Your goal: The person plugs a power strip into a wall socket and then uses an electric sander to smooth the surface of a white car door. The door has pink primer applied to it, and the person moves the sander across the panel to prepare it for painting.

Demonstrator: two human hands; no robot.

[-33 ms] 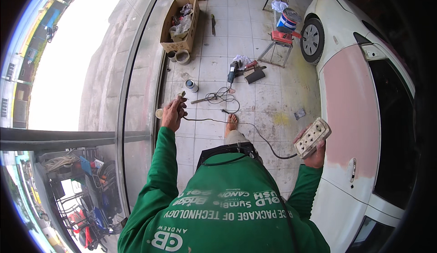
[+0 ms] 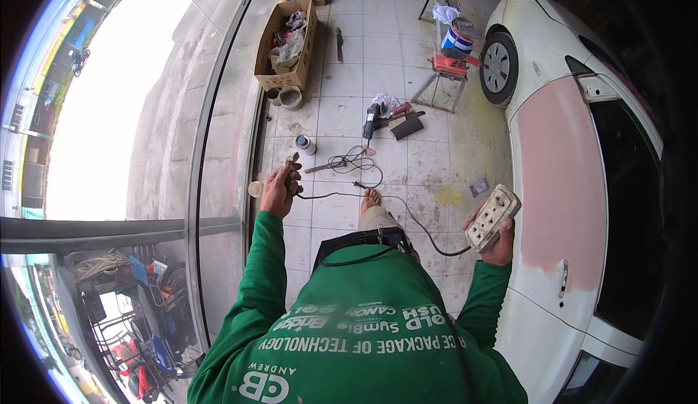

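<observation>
A worn, off-white power strip (image 2: 493, 219) with several sockets lies in my right hand (image 2: 499, 248), whose fingers wrap round its sides. From its lower end a dark cord (image 2: 404, 202) runs in a loose curve across to my left hand (image 2: 278, 190). The left fingers are closed round the cord's far end. A small greenish-brown piece (image 2: 293, 158) sticks out past the fingertips, too small to make out. Close to this hand on the tiles stand a can (image 2: 305, 144) and a small pale round container (image 2: 255, 189).
An angle grinder (image 2: 370, 122) with a coiled lead lies on the floor ahead. Beyond are a cardboard box (image 2: 305, 77) of rags and a metal stand (image 2: 445, 84) bearing a paint bucket (image 2: 459, 37). A partly pink-patched white car (image 2: 534, 273) stands right, a glass partition (image 2: 195, 149) left.
The power strip and my right hand have shifted slightly left and turned a little. My left hand keeps its grip on the cord's end.
</observation>
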